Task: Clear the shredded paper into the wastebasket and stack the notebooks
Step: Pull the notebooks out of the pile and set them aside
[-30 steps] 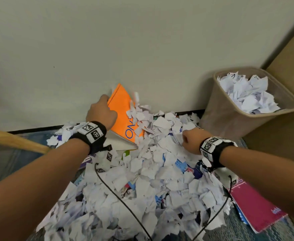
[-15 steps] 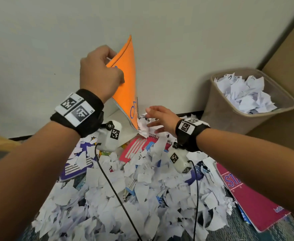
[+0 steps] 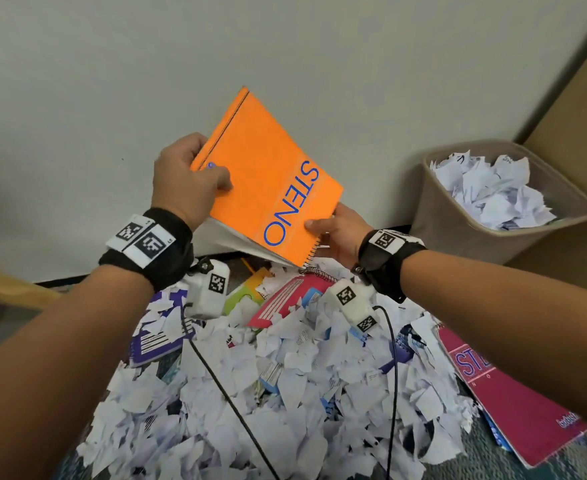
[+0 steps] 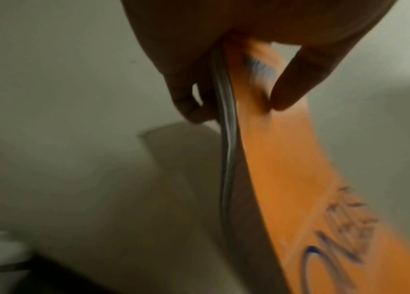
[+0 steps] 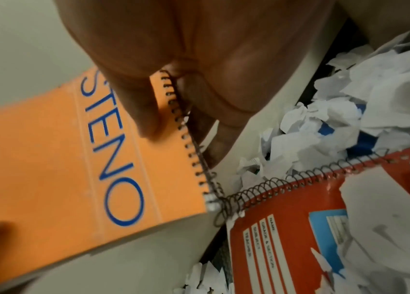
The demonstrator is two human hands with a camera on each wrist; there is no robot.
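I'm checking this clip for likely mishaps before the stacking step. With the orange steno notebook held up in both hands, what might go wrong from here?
1. In the right wrist view the orange steno notebook's spiral end sits right at the red notebook's coil; if hooked, lifting may drag it.
2. The left hand pinches one edge and pages sag below, so they may bend.
3. The wastebasket already looks full; the shredded paper may overflow.

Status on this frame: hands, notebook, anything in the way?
Both hands on orange STENO notebook: left hand at far edge, right hand at spiral end. Shredded paper covers other notebooks. Wastebasket nearly full.
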